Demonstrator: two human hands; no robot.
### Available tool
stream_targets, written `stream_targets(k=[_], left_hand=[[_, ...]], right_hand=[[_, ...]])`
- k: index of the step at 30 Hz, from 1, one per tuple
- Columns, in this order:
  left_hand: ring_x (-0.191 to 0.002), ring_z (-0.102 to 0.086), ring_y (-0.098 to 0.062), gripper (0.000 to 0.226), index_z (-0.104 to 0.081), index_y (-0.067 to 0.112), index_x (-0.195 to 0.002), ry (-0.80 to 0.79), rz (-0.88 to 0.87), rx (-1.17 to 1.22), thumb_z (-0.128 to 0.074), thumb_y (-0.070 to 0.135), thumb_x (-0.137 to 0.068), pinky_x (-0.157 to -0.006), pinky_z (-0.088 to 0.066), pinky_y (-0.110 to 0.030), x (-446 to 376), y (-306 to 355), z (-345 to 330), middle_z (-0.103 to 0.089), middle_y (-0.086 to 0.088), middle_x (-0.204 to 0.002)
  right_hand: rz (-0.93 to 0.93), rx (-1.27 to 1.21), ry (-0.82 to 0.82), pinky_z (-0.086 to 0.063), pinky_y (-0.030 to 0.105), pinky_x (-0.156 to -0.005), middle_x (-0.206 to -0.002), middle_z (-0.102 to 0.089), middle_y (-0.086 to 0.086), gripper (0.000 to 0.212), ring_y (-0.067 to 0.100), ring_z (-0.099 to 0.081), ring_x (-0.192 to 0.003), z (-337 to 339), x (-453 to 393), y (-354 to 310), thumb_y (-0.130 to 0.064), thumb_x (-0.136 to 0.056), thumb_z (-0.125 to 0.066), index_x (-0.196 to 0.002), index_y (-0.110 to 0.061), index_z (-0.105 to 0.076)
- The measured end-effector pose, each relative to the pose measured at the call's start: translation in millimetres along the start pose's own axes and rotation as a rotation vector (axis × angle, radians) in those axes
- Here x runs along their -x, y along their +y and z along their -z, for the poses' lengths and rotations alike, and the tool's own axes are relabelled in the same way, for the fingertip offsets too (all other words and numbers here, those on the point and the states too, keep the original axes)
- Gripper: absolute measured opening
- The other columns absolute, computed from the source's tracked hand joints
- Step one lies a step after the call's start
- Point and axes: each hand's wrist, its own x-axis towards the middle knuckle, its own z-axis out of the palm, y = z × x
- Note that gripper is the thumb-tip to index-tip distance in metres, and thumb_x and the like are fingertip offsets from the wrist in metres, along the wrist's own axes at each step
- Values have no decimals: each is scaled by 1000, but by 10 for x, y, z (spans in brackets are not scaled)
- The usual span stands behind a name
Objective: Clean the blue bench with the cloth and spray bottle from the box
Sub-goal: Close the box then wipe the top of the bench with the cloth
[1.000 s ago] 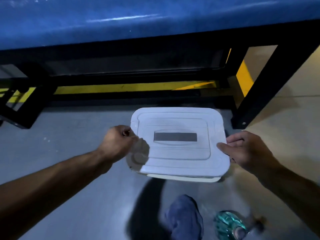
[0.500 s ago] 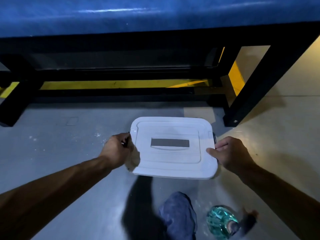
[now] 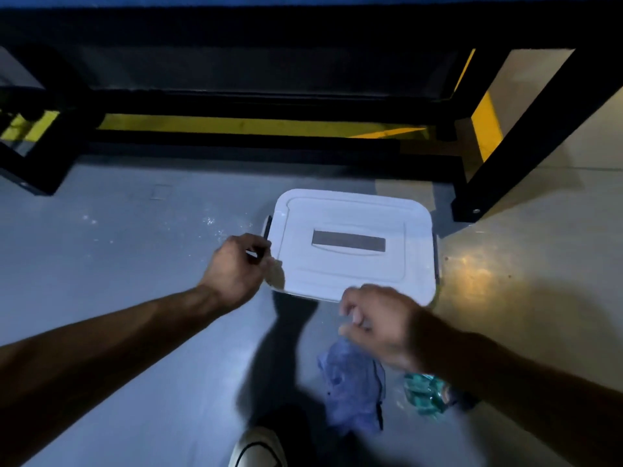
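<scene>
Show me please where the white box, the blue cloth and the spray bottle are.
white box (image 3: 354,251): head view, middle of its closed lid.
blue cloth (image 3: 354,389): head view, centre of the crumpled fabric.
spray bottle (image 3: 423,392): head view, its teal body, partly hidden by the right forearm.

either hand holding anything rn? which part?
Left hand is at the left side clip of the box, fingers curled on it. Right hand is above the cloth, apparently empty; too blurred to be sure.
</scene>
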Motion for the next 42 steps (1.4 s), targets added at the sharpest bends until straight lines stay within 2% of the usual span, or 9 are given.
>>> stream_targets(k=[3, 6, 11, 15, 20, 24, 28, 33, 42], left_hand=[[-76, -67, 4, 21, -69, 17, -116, -35, -52, -25, -69, 23, -95, -64, -43, 4, 246, -62, -6, -64, 9, -108], [-92, -70, -7, 27, -67, 23, -121, -44, -80, -17, -69, 23, -94, -73, -53, -8, 452, -238, -35, -59, 1, -125], [-103, -65, -2, 42, -59, 28, -136, -96, -161, 4, -57, 31, -95, -88, -55, -18, 544, -409, -24, -53, 10, -127], [-110, -61, 3, 52, -49, 36, -145, -169, -180, -19, -52, 38, -93, -97, -52, -20, 492, -463, -12, -44, 17, -131], [-107, -63, -1, 35, -64, 33, -128, -213, -89, 54, -54, 34, -94, -97, -52, -20, 352, -350, 380, -60, 14, -123], [-89, -69, -7, 16, -73, 26, -102, -153, 90, 251, -59, 19, -97, -81, -58, -22, 442, -127, 1072, -71, 10, -104], [-83, -71, -10, 18, -72, 24, -93, -91, 237, 323, -61, 11, -98, -69, -52, -13, 643, 113, 2031, -74, 6, -93], [-85, -73, -16, 20, -72, 25, -89, -20, 361, 377, -62, 11, -99, -77, -59, -30, 775, 421, 3173, -75, 11, -89], [-77, -75, -9, 18, -75, 15, -89, 198, 434, 466, -64, 3, -97, -68, -55, -14, 81, 708, 4639, -78, 5, -87]], right_hand=[[3, 361, -305, -42, 37, -82, -127, -48, 9, 41, 34, -59, -115, -490, -60, -220, -27, -89, -66, -126, -20, -50], [-139, 567, -452, -45, 55, -95, -140, -37, 19, 49, 45, -48, -125, -1050, -179, -133, -27, -92, -63, -136, -20, -45], [-139, 505, -41, -51, 41, -45, -77, -61, 12, 32, 32, -54, -61, -1949, -575, 560, -32, -82, -45, -61, -29, -68], [-62, 693, 309, -31, 41, -57, -77, -38, 10, 25, 29, -47, -63, -2144, -683, 700, -31, -95, -30, -75, -20, -40], [-273, 374, -19, -47, 39, -45, -61, -58, 16, 11, 30, -55, -45, -1127, -464, -186, -29, -58, -56, -62, -20, -62], [-396, 188, -190, -56, 23, -61, -87, -66, 0, 42, 23, -71, -67, -267, -337, -871, -41, -59, -46, -99, -30, -54], [-369, 23, -127, -46, 30, -99, -135, -38, -3, 69, 23, -51, -126, 677, -308, -1796, -20, -75, -60, -137, -42, -39], [-312, -129, 8, -42, 29, -94, -122, -36, -6, 63, 22, -51, -121, 1659, -597, -2749, -6, -74, -66, -121, -42, -44], [-162, -346, 98, -38, 14, -90, -120, -39, -14, 69, 6, -49, -116, 2459, -1698, -4073, -4, -71, -61, -122, -49, -50]])
